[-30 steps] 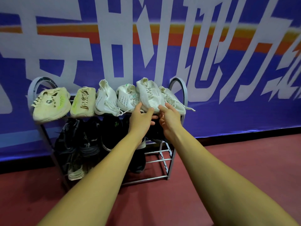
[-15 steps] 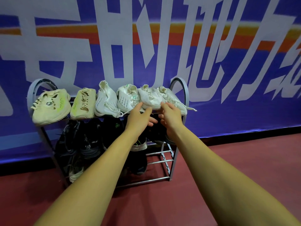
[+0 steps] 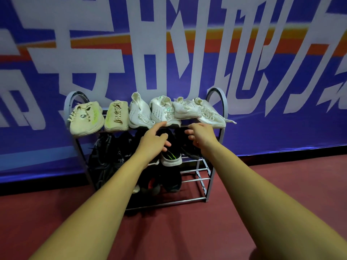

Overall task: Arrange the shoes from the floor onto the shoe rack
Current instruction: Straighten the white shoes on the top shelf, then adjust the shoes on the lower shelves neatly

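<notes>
A grey metal shoe rack [image 3: 217, 147] stands against the wall. Its top shelf carries several pale shoes in a row: two cream ones [image 3: 85, 119] at the left and white ones beside them, ending with a white laced sneaker [image 3: 185, 109] and another [image 3: 210, 115] at the right end. Black shoes [image 3: 105, 156] fill the lower shelves. My left hand [image 3: 154, 139] hovers just below the top shelf's front edge, fingers spread and holding nothing. My right hand [image 3: 201, 134] hangs beside it, fingers loosely curled and empty.
A blue banner with large white characters [image 3: 169, 53] covers the wall behind the rack. Red floor [image 3: 244, 212] stretches in front and to the right of the rack. The lower right rails [image 3: 193, 179] of the rack hold no shoes.
Both hands have let go of the white sneaker, which now lies flat on the top shelf. They have drawn back and down from the shelf.
</notes>
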